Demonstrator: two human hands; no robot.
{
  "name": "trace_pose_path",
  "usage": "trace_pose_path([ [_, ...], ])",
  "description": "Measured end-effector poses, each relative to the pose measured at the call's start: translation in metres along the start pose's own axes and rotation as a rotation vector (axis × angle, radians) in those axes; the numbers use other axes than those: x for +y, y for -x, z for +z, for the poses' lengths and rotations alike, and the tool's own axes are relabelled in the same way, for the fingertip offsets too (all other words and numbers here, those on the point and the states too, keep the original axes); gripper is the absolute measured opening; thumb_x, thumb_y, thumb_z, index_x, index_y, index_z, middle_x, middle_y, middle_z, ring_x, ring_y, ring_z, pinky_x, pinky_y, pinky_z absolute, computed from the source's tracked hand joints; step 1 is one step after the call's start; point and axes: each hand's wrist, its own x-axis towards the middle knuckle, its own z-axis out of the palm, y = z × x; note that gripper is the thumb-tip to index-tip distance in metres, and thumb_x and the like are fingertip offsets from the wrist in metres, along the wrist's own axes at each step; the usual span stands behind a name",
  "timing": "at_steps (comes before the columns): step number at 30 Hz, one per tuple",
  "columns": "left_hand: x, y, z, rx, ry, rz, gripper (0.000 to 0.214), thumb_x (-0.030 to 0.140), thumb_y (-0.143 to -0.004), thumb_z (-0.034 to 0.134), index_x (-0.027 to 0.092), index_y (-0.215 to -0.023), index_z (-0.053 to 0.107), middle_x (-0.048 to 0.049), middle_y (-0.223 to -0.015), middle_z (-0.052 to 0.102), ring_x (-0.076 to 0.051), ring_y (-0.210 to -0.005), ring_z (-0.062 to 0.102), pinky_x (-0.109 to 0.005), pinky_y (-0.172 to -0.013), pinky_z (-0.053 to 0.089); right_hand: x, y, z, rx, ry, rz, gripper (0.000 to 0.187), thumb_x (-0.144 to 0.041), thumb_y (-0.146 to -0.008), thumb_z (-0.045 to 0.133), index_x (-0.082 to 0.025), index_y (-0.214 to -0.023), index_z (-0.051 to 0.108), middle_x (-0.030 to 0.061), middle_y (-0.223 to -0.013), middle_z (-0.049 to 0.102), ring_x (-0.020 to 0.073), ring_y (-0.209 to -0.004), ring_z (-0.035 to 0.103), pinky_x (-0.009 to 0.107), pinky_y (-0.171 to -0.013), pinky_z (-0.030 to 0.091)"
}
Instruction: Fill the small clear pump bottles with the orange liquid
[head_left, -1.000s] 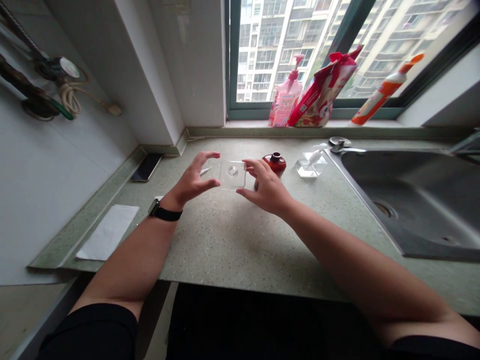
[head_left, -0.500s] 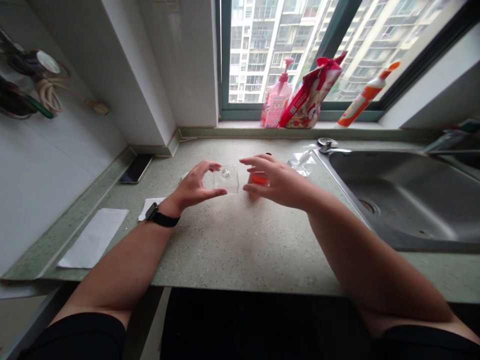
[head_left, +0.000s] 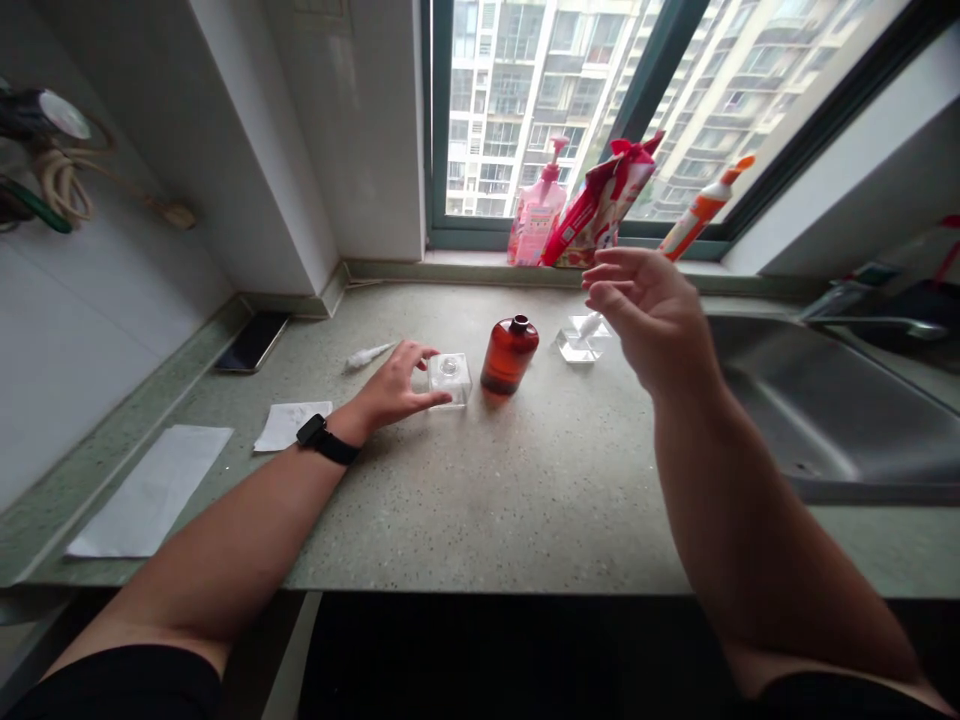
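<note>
Square clear block (head_left: 449, 379), thick and glassy, with a round recess at its centre, on the speckled counter (head_left: 480, 510), just left of an amber bottle (head_left: 510, 355). Bottle upright, capless, its open neck showing.

Left hand (head_left: 394, 383), wristwatch (head_left: 326, 441) on its wrist, low beside the block and half open, thumb along the far side, fingers (head_left: 427, 398) reaching the near edge. Contact with the block likely, but whether a real grip or a light touch, impossible to tell. Right hand (head_left: 645, 320) high above the counter right of the bottle, fingers loosely curled and apart, holding nothing, touching nothing, near a second clear block (head_left: 583, 340) that lies below and to the left of it.

Compared with half a second earlier: right hand lifted up and away from the bottle, which it partly hid then and which now stands in full view. Left hand lower and closer to the counter, no longer spread wide around the block.

Around these, left to right: two white paper sheets (head_left: 150, 490) (head_left: 291, 425) and a phone (head_left: 251, 342) at the left, a small white tube (head_left: 367, 357) behind the left hand, a steel sink (head_left: 832, 420) at the right.
</note>
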Motion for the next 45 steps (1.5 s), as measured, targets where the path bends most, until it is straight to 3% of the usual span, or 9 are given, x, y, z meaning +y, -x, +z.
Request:
trace_pose_path([
  [6, 0.0, 0.001, -0.003, -0.043, 0.014, -0.033, 0.07, 0.067, -0.088, 0.085, 0.022, -0.138, 0.063, -0.0119, -0.131, 0.066, -0.031, -0.117, 0.07, -0.054, -0.109, 0.058, 0.065, 0.044, 0.053, 0.1, -0.023, 0.086, 0.055, -0.064, -0.096, 0.069, -0.032, -0.14, 0.059, 0.0111, -0.126, 0.071, 0.031, -0.125, 0.071, 0.053, -0.103, 0.064],
  [10, 0.002, 0.003, -0.007, -0.051, -0.02, -0.024, 0.082, 0.066, -0.085, 0.088, 0.024, -0.148, 0.057, -0.0135, -0.138, 0.066, -0.035, -0.131, 0.066, -0.058, -0.119, 0.052, 0.083, 0.064, 0.068, -0.015, -0.11, 0.216, 0.08, -0.072, -0.084, 0.081, -0.031, -0.148, 0.054, 0.0159, -0.141, 0.067, 0.0381, -0.141, 0.064, 0.062, -0.114, 0.059],
  [14, 0.001, 0.004, -0.008, -0.063, -0.031, -0.028, 0.092, 0.066, -0.083, 0.09, 0.025, -0.156, 0.05, -0.0141, -0.14, 0.065, -0.036, -0.134, 0.065, -0.06, -0.122, 0.049, 0.086, 0.067, 0.073, -0.076, -0.15, 0.307, 0.084, -0.073, -0.078, 0.086, -0.03, -0.144, 0.057, 0.0178, -0.146, 0.066, 0.0397, -0.141, 0.064, 0.065, -0.118, 0.057],
  [18, 0.0, 0.004, -0.008, -0.073, -0.026, -0.019, 0.092, 0.067, -0.081, 0.091, 0.024, -0.152, 0.051, -0.0149, -0.143, 0.064, -0.037, -0.136, 0.065, -0.059, -0.122, 0.05, 0.082, 0.07, 0.08, -0.118, -0.158, 0.305, 0.081, -0.066, -0.075, 0.09, -0.027, -0.139, 0.059, 0.0174, -0.143, 0.067, 0.0365, -0.131, 0.069, 0.064, -0.119, 0.057],
  [33, 0.009, 0.004, -0.007, -0.105, -0.057, -0.084, 0.079, 0.065, -0.083, 0.086, 0.023, -0.142, 0.055, -0.0147, -0.138, 0.068, -0.037, -0.133, 0.066, -0.058, -0.12, 0.051, 0.082, 0.072, 0.109, 0.052, 0.08, 0.206, 0.074, -0.057, -0.075, 0.088, -0.026, -0.133, 0.055, 0.017, -0.135, 0.067, 0.0373, -0.124, 0.068, 0.062, -0.113, 0.056],
  [45, 0.009, 0.004, -0.008, -0.099, -0.087, -0.077, 0.066, 0.063, -0.086, 0.084, 0.024, -0.132, 0.059, -0.013, -0.134, 0.07, -0.035, -0.127, 0.068, -0.057, -0.116, 0.054, 0.076, 0.068, 0.105, 0.03, 0.051, 0.194, 0.075, -0.053, -0.078, 0.087, -0.027, -0.141, 0.055, 0.0164, -0.136, 0.07, 0.0356, -0.121, 0.071, 0.06, -0.109, 0.058],
])
